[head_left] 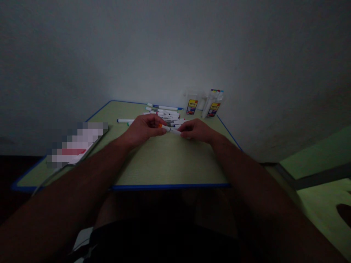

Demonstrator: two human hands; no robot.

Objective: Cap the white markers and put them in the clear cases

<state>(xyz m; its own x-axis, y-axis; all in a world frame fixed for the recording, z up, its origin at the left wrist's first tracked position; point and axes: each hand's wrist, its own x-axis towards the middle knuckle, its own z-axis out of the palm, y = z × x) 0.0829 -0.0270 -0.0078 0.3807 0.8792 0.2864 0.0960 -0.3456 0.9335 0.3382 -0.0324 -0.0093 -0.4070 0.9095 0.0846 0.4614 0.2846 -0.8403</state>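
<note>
Between both hands a white marker pen [174,130] is held almost level above the table. My left hand [144,128] pinches its left end, where a bit of orange shows by the fingers. The fingers of my right hand [196,130] are closed on the right end. Just beyond the hands, a loose pile of white marker pens [167,116] with coloured ends lies on the table, partly hidden by my fingers. One white marker with a dark blue end [124,120] lies to the left of my left hand.
The light table [164,168] has a blue edge and stands against a grey wall. At the back right are a clear labelled case [192,104] and another clear case with coloured-top markers [214,104]. A blurred flat object [79,144] with a cable lies at left.
</note>
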